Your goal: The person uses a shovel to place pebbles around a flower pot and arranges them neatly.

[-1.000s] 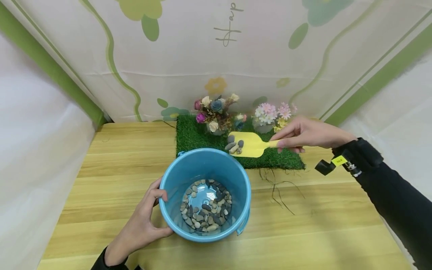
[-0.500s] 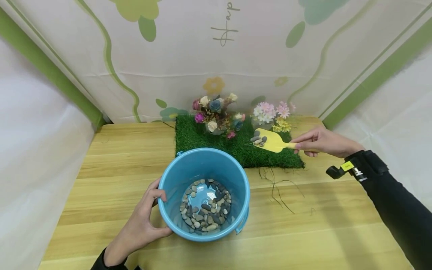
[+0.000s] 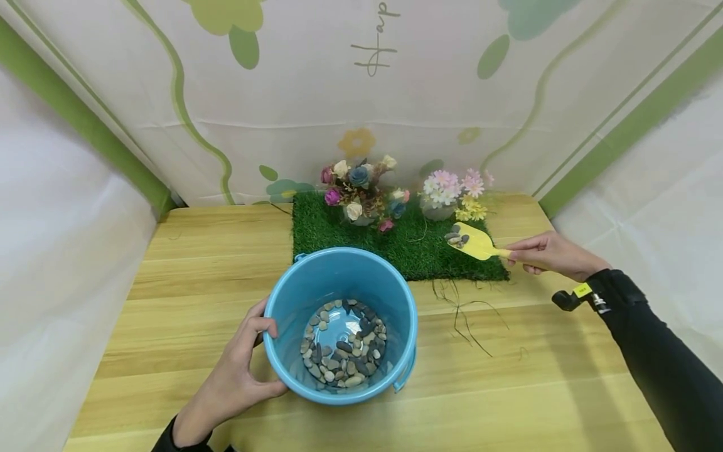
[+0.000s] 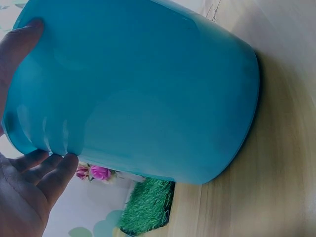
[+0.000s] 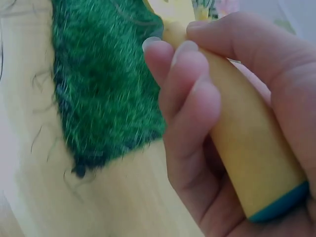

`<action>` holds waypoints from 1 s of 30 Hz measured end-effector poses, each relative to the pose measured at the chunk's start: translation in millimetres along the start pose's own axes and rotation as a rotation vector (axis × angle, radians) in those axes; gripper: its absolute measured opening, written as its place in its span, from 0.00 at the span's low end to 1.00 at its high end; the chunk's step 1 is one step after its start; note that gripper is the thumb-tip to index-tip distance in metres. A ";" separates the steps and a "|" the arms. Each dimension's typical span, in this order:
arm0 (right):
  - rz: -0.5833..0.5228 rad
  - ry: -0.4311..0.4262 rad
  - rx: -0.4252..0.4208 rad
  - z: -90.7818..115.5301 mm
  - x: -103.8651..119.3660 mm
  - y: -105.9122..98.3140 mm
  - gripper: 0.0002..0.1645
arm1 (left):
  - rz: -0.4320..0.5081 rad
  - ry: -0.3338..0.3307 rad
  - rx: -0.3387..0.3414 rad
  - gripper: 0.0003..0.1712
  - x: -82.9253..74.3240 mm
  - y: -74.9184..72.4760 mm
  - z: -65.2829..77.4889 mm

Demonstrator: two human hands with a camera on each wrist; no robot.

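A light blue bucket (image 3: pixel 271 364) stands on the table, with many grey and tan pebbles (image 3: pixel 344 364) on its bottom. My left hand (image 3: pixel 240 370) grips it at the left, one finger hooked over the rim and the thumb against the near side; other fingers press the outer wall (image 4: pixel 133 89). At the right, my right hand (image 3: pixel 556 254) holds a yellow toy shovel (image 3: pixel 479 243) by its handle (image 5: pixel 247 143). Several pebbles (image 3: pixel 455 238) lie at the tip of its blade. The blade is over the right part of the artificial grass mat (image 3: pixel 418 251).
On the mat's back part stand a pot of mixed roses (image 3: pixel 358 188) and a pot of pink, white and yellow flowers (image 3: pixel 449 191). Loose dark strands (image 3: pixel 460 311) lie on the wooden table (image 3: pixel 198 301). A printed curtain (image 3: pixel 282 94) hangs behind.
My right hand has carried the shovel with its pebbles rightward, from beside the bucket's rim to the mat's right part. The left hand and bucket have stayed in place.
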State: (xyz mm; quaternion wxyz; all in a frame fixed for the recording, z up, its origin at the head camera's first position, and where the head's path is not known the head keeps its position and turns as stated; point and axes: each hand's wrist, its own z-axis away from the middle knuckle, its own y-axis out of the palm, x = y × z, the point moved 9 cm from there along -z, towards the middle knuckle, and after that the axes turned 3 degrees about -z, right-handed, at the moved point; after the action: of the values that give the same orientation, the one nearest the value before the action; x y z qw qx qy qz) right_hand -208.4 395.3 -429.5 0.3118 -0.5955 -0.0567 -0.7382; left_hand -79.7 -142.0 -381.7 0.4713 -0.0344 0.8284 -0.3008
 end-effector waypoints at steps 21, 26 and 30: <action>0.063 0.203 -0.141 0.6 -39.7 -22.5 0.27 | -0.001 0.003 -0.005 0.42 -1.9 -1.0 -0.8; 0.107 0.227 -0.120 -2.7 -31.8 -22.2 0.27 | 0.001 0.003 -0.006 0.42 -1.5 -0.6 -0.9; 0.136 0.269 -0.112 -5.8 -23.7 -22.7 0.26 | -0.002 0.014 -0.015 0.43 -2.6 -1.1 -1.0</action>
State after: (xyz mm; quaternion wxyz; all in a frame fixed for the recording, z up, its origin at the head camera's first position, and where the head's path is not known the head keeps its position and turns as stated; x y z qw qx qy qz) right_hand -223.0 420.1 -446.3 0.3320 -0.5102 0.0672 -0.7905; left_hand -79.3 -141.5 -378.8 0.4652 -0.0366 0.8338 -0.2951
